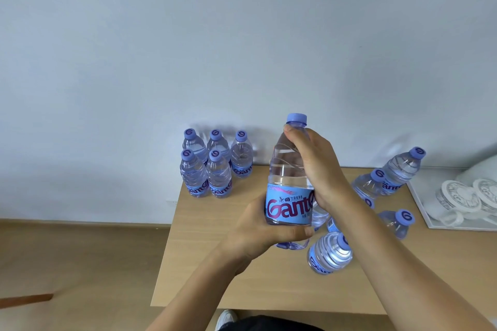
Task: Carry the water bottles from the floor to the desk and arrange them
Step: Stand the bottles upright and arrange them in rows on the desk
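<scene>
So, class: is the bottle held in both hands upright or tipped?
Upright: the held bottle has its cap on top, label level, right hand above, left hand below.

One clear water bottle [291, 177] with a blue cap and blue label is upright, raised above the desk [215, 263]. Five matching bottles [213, 166] stand upright in a tight cluster at the desk's far left corner. Further bottles [376, 196] stand loosely grouped on the right side.

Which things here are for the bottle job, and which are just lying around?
For the job: clear plastic water bottle with blue label in both hands (left, right); five arranged bottles; loose bottles; light wooden desk.

Lying about: white tray of white round discs.
</scene>
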Demonstrator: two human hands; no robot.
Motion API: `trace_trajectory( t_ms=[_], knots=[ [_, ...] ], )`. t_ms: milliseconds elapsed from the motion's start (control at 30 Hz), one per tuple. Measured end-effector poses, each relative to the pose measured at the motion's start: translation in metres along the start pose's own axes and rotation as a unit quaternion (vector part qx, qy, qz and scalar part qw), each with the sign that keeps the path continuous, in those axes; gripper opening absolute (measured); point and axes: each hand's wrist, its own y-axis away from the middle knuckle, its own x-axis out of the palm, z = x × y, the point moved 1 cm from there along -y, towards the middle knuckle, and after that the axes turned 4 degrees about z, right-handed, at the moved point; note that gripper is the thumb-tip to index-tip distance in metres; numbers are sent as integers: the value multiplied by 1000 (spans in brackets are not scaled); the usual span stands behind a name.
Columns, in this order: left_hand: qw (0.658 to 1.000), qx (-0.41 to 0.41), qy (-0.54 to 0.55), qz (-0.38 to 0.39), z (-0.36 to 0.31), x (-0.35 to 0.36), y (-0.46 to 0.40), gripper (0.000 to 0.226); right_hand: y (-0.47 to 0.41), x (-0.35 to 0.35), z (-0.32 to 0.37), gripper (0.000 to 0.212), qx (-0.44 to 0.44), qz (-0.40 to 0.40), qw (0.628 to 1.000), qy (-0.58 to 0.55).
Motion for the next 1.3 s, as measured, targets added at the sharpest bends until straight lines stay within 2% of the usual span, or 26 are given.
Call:
trace_trajectory(
  t_ms=[167, 267, 400, 433, 533, 667, 867, 1033, 1133, 1300],
  knots=[
    [1000, 2, 12, 1, 3, -7, 2, 46, -4, 3, -5, 25, 0, 20, 1000, 18],
    [1000, 0, 16, -2, 5, -11, 2, 49, -7, 4, -8, 37, 23, 45, 999, 15],
    [1000, -3, 28, 0, 12, -20, 3, 44, -13, -1, -6, 53, 49, 168, 981, 83],
    [1000, -5, 28, -1, 14, -22, 3, 44, -14, -2, -8, 56, 64, 179, 977, 99],
    [1000, -14, 17, -15, 23, -30, 0, 48, -18, -5, -16, 60, 79, 175, 970, 149],
    [998, -40, -31, -27, 41, -42, -9, 43, -18, -4, -28, 30, 68, 196, 970, 129],
    [987, -75, -92, -109, 90, -65, -30, 68, -13, -1, -67, 20, 54, 200, 959, 193],
    [979, -81, -128, -135, 137, -76, -42, 83, -5, 4, -112, 34, 70, 174, 951, 246],
    [975, -92, -143, -144, 160, -79, -47, 84, 2, 4, -135, 41, 78, 162, 947, 267],
    [948, -94, -248, -177, 185, -81, -54, 82, 6, 6, -162, 43, 67, 157, 940, 296]
  ],
)
